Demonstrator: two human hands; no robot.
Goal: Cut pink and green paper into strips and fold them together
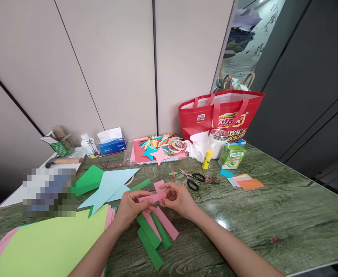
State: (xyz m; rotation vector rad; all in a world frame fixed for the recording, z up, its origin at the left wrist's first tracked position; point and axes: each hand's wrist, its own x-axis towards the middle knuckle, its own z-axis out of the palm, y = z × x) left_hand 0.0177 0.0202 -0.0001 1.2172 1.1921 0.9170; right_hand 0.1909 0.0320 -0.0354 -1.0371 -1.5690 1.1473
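Between my two hands a pink paper strip (pixel 152 198) is stretched out level above the table. My left hand (pixel 134 206) pinches its left end, and my right hand (pixel 178 199) grips its right end. Another pink strip (pixel 159 186) shows just behind it; whether it is held or lying down I cannot tell. Below my hands lie green paper strips (pixel 150 249) and a pink strip (pixel 169 224), fanned out on the table. Scissors (pixel 192 180) with black handles rest beyond my right hand, beside a small red and green paper star (pixel 173 174).
Stacked coloured paper (pixel 56 242) covers the front left, with light blue sheets (pixel 108 188) behind. A yellow glue stick (pixel 207 159), a green carton (pixel 231 157), a white jar (pixel 217 146) and a red bag (pixel 197 125) stand back right. Small paper squares (pixel 251 184) lie to the right.
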